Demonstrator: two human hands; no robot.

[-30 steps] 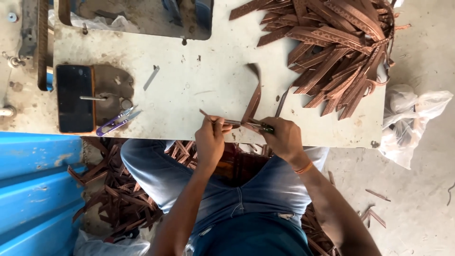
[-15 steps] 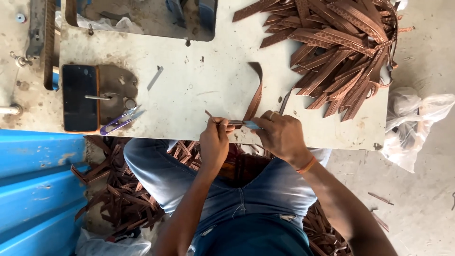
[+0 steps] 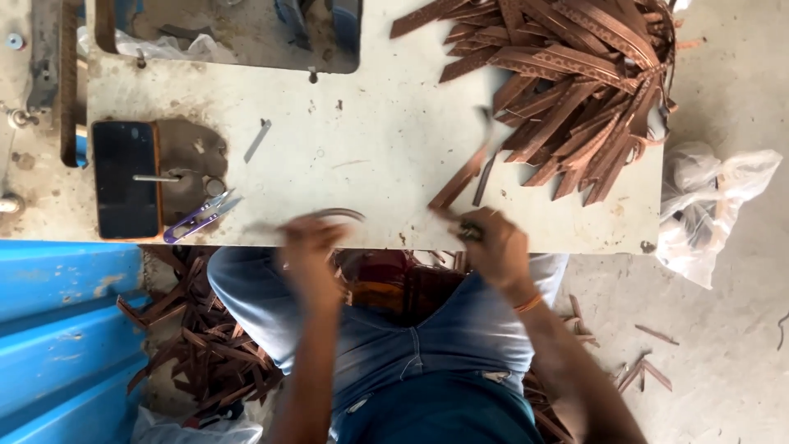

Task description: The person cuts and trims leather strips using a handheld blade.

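My right hand [image 3: 496,245] rests at the front edge of the white table [image 3: 370,131], fingers closed on the near end of a brown leather strap [image 3: 459,182] that runs up and away across the tabletop. A second thin dark strip [image 3: 482,181] lies beside that strap. My left hand [image 3: 307,248] is blurred with motion at the table's edge, apart from the strap, and a thin dark curved streak [image 3: 339,215] shows just above it. Whether the left hand grips anything is hidden by the blur.
A big heap of brown straps [image 3: 583,74] fills the table's far right. Purple thread snips [image 3: 197,217] and a black phone [image 3: 123,178] lie at the left. More straps [image 3: 197,345] litter the floor beside a blue corrugated sheet [image 3: 57,329]. A white plastic bag [image 3: 711,205] sits at the right.
My left hand has let go of the strap and swung left, now blurred. The strap, which stood curled up between both hands, now lies flat with only my right hand on it.
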